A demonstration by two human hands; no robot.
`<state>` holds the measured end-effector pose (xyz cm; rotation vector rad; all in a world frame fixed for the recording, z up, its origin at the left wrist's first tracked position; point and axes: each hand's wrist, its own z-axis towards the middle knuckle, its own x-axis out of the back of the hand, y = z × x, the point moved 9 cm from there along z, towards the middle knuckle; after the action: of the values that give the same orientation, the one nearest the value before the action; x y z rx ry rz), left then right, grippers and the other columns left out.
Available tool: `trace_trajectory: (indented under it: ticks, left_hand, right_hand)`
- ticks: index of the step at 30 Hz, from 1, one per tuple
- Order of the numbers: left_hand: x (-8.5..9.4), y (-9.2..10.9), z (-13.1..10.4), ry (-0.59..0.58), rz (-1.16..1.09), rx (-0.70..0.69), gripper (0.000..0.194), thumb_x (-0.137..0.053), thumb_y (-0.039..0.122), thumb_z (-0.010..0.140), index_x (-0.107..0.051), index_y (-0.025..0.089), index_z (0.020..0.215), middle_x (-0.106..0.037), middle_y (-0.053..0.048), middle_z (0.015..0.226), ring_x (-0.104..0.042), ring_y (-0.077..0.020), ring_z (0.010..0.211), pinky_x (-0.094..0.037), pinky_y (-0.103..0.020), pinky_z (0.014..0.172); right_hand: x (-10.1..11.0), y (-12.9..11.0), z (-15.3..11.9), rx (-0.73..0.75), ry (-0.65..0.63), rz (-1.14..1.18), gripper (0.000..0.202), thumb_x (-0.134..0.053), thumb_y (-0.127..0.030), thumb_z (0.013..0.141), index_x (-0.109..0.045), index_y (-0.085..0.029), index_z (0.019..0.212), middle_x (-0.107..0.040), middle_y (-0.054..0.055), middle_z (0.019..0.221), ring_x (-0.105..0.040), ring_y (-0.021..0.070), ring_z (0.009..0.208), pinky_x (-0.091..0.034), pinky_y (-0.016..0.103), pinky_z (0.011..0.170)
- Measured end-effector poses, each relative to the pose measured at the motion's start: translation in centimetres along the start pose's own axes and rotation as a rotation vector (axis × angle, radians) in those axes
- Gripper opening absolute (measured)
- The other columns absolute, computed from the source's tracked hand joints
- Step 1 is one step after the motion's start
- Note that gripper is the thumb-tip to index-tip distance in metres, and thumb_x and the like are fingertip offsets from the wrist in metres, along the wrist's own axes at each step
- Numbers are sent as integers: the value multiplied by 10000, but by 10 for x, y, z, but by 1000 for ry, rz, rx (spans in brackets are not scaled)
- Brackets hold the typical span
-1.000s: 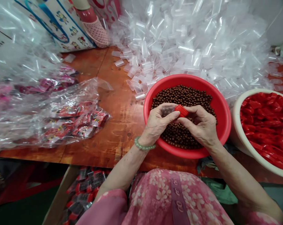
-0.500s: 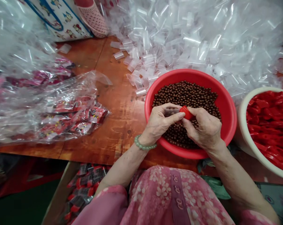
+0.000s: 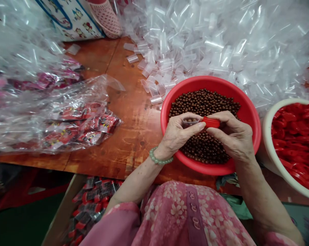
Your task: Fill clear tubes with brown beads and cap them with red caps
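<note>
Above the brown beads (image 3: 208, 100) in the red basin (image 3: 255, 119), my left hand (image 3: 173, 134) grips a small clear plastic container (image 3: 191, 122). Some beads show inside it. My right hand (image 3: 238, 138) pinches a red plastic cap (image 3: 211, 122) between thumb and fingers. The cap's left end is close against the container by my left thumb; whether the two parts are joined, I cannot tell.
A white tub (image 3: 268, 133) full of red caps stands at the right. Loose clear containers (image 3: 169, 63) are heaped behind the basin. Bagged red packets (image 3: 64, 126) lie at the left. Below the table edge, a box holds several red-capped containers (image 3: 90, 201).
My right hand has turned and shifted right, and the red cap now lies lengthwise, more exposed. The clear container's mouth has tipped into view, showing beads. The whole view has shifted slightly.
</note>
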<state>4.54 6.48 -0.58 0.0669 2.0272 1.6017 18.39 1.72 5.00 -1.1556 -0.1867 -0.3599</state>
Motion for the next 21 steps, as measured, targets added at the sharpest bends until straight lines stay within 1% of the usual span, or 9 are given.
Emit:
trace_trajectory:
  ticks: [4,7,9,12,14,16,19,21]
  left_hand:
    - [-5,3,-1,-39,132,-45,334,-883,433,732,-744,156,857,-662,14,750,-572,-96,691,-451,-237,669]
    - [-10,3,-1,-89,170,-60,328,-860,436,762,-726,149,845,-642,17,741,-542,-88,685,-427,-235,664]
    - [-12,1,0,-111,165,-51,338,-855,441,769,-707,149,854,-643,15,761,-558,-93,707,-440,-238,686]
    - [-16,-2,0,-155,176,-11,361,-837,462,780,-669,153,863,-634,11,771,-582,-107,719,-458,-249,698]
    - [-18,-3,-1,-182,201,11,359,-821,460,792,-643,156,861,-609,19,743,-560,-100,682,-440,-244,664]
    - [-19,-4,-2,-205,234,24,327,-800,432,809,-623,161,855,-582,30,715,-520,-86,644,-406,-232,626]
    - [-21,-5,-3,-233,298,19,235,-744,358,837,-610,165,842,-545,41,687,-463,-75,614,-363,-225,592]
    - [-22,-6,-3,-250,317,5,196,-715,328,845,-609,163,840,-534,41,693,-445,-77,621,-357,-229,599]
  right_hand:
    - [-1,16,-3,-146,11,104,327,-752,-293,923,-733,-305,1249,-772,12,1127,-735,169,1023,-604,325,931]
    - [-4,15,-3,-163,25,140,398,-737,-303,934,-667,-309,1326,-781,14,1137,-749,162,1020,-620,311,920]
    - [-4,12,-3,-159,52,155,399,-761,-288,914,-648,-313,1295,-787,-1,1063,-758,150,942,-633,282,853]
    - [-1,11,-3,-159,91,116,264,-795,-286,882,-678,-290,1119,-771,-15,953,-749,140,825,-632,256,750]
    - [2,10,-3,-143,100,66,214,-799,-286,877,-706,-276,1070,-769,-5,970,-747,147,837,-633,270,752]
    - [5,7,-2,-105,92,22,224,-794,-268,882,-738,-279,1098,-776,2,1016,-750,155,886,-633,289,796]
    - [7,-2,2,-21,45,-60,310,-770,-213,901,-752,-302,1198,-783,6,1081,-748,156,950,-615,301,863]
    - [4,-14,6,74,-18,-125,402,-745,-162,912,-730,-319,1282,-780,10,1097,-738,156,983,-599,303,899]
